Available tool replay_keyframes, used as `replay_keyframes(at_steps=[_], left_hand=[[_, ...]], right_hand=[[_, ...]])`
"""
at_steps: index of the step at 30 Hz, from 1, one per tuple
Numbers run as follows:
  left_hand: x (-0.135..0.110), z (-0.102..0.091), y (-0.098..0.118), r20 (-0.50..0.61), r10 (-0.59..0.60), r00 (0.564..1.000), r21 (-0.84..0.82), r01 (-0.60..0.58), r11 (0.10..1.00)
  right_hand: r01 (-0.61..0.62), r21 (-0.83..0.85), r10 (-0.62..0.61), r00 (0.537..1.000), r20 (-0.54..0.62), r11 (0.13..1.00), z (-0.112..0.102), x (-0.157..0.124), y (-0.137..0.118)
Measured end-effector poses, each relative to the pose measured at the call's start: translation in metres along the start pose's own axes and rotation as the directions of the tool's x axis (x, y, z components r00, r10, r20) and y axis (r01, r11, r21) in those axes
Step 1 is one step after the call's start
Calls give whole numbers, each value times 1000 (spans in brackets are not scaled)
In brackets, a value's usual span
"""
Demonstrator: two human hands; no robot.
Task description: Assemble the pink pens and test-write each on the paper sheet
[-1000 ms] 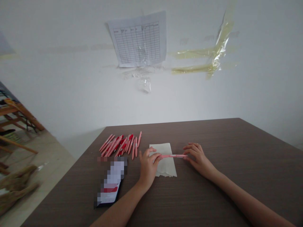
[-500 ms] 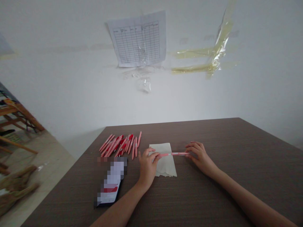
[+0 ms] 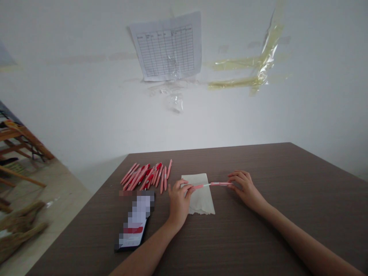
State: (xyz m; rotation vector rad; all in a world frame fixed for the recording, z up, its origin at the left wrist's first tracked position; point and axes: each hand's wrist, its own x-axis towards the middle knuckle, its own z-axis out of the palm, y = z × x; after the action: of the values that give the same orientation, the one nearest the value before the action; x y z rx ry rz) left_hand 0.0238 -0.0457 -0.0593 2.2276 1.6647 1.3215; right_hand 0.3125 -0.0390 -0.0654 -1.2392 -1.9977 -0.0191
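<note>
My left hand [image 3: 179, 201] pinches the pink end of a slim pen [image 3: 198, 187] between thumb and fingers, above the left part of a cream paper sheet [image 3: 201, 201]. At the other end, my right hand [image 3: 243, 188] has its fingertips closed on a see-through pink section [image 3: 220, 183] of that pen. A white stretch shows between the two pink parts, and the pen bends slightly in line there. Whether the parts are fully separate, I cannot tell. The paper has a torn, uneven near edge.
Several pink and red pens [image 3: 145, 178] lie in a loose pile at the table's back left. Nearer sits a phone [image 3: 135, 222], its screen blurred out. A white wall with a taped printed table [image 3: 169, 48] rises behind the brown table [image 3: 258, 161].
My right hand has moved a little right and up with its part of the pen. The white stretch between the pink parts has grown longer. My left hand is nearly still.
</note>
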Motion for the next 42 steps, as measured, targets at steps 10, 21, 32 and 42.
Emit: replay_keyframes(at_steps=[10,21,32,42], left_hand=[[-1,1,-3,-39,-8,999,27,9,1000],[-1,2,-6,23,-40,999,163,35,986],[0,-4,0,95,-68,993,228,44,973],[-1,-5,4,108,-89,990,218,64,974]], right_hand=[[-15,-45,13,999,-49,999,2,-1,12],[-46,-23,44,997,-57,999,3,-1,14],[-32,-59,30,999,-36,998,5,-3,15],[-35,-69,34,999,-17,997,4,-2,12]])
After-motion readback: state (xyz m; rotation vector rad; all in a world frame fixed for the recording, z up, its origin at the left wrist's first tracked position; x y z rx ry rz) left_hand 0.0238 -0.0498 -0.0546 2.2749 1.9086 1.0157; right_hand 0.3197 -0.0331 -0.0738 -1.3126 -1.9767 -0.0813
